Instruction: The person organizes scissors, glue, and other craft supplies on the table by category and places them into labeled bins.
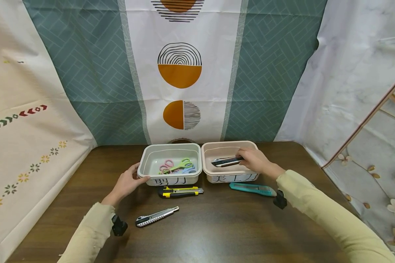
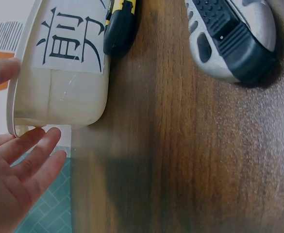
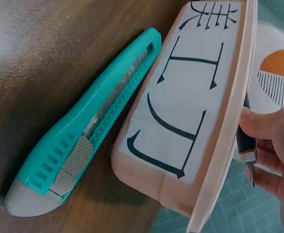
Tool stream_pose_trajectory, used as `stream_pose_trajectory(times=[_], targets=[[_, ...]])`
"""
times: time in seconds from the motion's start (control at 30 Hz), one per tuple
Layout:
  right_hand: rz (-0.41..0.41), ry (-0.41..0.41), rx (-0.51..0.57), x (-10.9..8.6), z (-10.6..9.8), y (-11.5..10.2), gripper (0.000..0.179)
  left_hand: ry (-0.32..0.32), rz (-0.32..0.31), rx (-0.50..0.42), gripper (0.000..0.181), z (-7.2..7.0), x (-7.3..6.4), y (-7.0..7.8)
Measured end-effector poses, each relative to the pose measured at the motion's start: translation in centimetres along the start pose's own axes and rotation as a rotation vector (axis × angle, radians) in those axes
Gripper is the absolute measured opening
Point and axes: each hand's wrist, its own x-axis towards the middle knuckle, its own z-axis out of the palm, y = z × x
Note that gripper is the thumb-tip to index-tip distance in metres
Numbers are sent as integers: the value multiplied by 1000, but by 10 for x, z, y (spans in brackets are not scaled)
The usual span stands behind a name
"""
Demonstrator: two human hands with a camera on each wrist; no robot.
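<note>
My left hand [image 1: 127,184] rests at the left end of the white bin [image 1: 169,147], thumb on its front rim and fingers loosely extended beside the end wall [image 2: 59,104]. Inside lie several scissors [image 1: 181,166] with pink, green and blue handles. With its thumb and fingers, my right hand [image 1: 251,159] pinches a black and silver utility knife [image 1: 226,162] inside the pink bin [image 1: 229,143]. In the right wrist view, the knife's dark body [image 3: 245,141] shows behind the rim, a pointed silver end sticking out below the thumb. The bin wall hides the rest there.
Before the white bin lies a yellow and black utility knife [image 1: 180,192], with a silver and black one [image 1: 157,216] nearer the front. A teal utility knife [image 1: 252,189] is close before the pink bin. Both bins carry paper labels. Patterned cloth [image 1: 181,120] hangs behind the table.
</note>
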Motion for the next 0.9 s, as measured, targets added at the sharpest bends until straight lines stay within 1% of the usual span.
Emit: stream_pose_trajectory(times=[0.23,0.33,0.43,0.53,0.7,0.9], targets=[[-43,-16,20,6,7,8,19,-4,-6,-1,73,0,1,-1],[-64,-23,9,8,10,12,21,-3,-3,-2,73,0,0,-1],[-66,-33,2,11,13,15,21,-2,0,-1,73,0,0,0],[-37,-59,6,13,14,18,20,0,-2,2,74,0,0,1],[32,-122,33,16,16,22,21,-10,-3,-1,75,0,1,1],[53,-160,70,18,20,24,21,-10,-7,-8,74,0,1,-1]])
